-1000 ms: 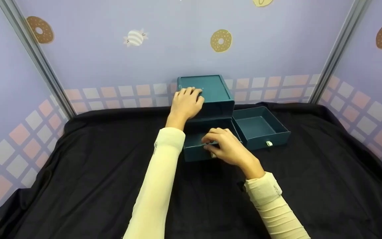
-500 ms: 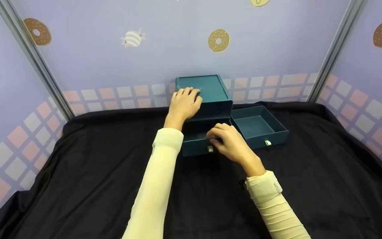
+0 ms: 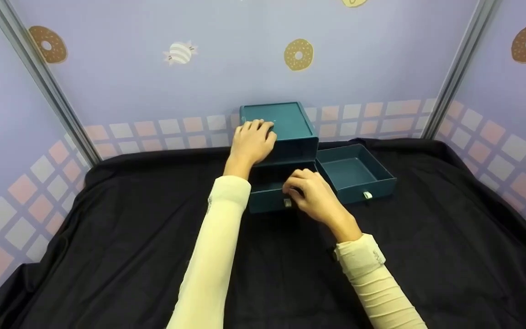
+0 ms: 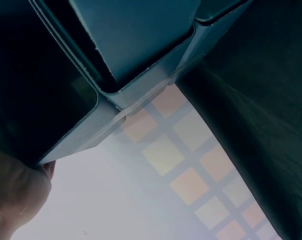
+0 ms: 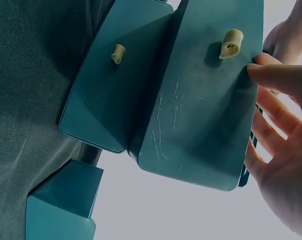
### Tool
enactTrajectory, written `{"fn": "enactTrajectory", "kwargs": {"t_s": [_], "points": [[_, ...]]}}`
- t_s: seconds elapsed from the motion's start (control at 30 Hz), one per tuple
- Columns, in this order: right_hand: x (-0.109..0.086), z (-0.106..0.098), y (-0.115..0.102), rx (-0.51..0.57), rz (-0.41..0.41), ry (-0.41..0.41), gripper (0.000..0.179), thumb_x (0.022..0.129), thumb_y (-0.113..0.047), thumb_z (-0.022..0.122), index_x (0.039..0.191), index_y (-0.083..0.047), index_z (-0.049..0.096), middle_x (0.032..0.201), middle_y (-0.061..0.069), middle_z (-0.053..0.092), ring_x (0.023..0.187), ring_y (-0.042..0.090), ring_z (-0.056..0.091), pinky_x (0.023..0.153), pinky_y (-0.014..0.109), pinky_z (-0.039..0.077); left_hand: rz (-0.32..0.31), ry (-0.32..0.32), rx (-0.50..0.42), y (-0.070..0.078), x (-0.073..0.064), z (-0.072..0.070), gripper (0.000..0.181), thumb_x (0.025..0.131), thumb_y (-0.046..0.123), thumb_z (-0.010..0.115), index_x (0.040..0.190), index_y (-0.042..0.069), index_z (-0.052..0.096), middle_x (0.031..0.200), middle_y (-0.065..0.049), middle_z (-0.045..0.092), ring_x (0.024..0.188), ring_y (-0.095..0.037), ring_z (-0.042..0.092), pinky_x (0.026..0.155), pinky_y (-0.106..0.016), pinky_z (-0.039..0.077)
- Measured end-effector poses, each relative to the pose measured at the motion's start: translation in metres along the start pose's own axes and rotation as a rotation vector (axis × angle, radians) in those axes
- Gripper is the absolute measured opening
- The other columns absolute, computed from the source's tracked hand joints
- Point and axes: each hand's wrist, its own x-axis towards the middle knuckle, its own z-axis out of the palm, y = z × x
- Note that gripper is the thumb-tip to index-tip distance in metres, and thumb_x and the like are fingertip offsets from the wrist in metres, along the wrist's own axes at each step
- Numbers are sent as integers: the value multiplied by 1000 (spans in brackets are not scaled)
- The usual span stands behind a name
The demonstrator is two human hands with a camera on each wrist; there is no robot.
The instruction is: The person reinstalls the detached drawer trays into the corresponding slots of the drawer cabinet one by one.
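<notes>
A teal drawer cabinet point(image 3: 290, 123) stands against the back wall, its top slot showing dark inside. My left hand point(image 3: 251, 145) rests on the cabinet's top, fingers over the left front edge; the palm shows at the slot's rim in the left wrist view. Below the slot a teal drawer point(image 3: 267, 202) juts out toward me. My right hand point(image 3: 311, 194) pinches the upper rim of its front, thumb outside and fingers behind the rim, as the right wrist view shows. Beside the thumb is a pale pull tab point(image 5: 233, 44). A lower drawer front point(image 5: 118, 95) shows beneath.
A separate teal drawer point(image 3: 368, 188), with its own pale tab point(image 3: 367, 195), sits on the table to the right of the cabinet. Black cloth point(image 3: 153, 228) covers the table. Printed walls point(image 3: 226, 59) close in the back and both sides.
My right hand and the drawer it holds have moved slightly back toward the cabinet. The drawer's tab now shows beside my thumb. My left hand stays on the cabinet's top.
</notes>
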Motion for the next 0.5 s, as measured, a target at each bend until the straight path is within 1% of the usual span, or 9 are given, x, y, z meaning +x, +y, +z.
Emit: {"fn": "enactTrajectory", "kwargs": {"t_s": [0.2,0.37,0.5], "points": [[0,-1,0,-9,30,-6,16,95,1,72,95,-13,80,101,2,73,91,26,62,81,46,50,-3,-7,-14,-1,-2,-1,51,115,38,32,161,23,47,168,-8,41,156,-30,34,130,-51,22],[0,0,2,-17,48,-8,18,97,3,69,99,-12,80,105,4,72,94,28,61,85,47,51,-3,-4,-14,-1,0,-1,51,115,39,31,161,23,47,168,-7,41,156,-30,34,130,-50,22],[-2,3,2,-26,57,-3,20,97,5,68,102,-11,80,109,6,70,97,30,61,86,50,50,3,-5,-15,-4,-1,0,52,114,39,32,161,23,47,168,-8,41,156,-31,34,129,-51,22]]}}
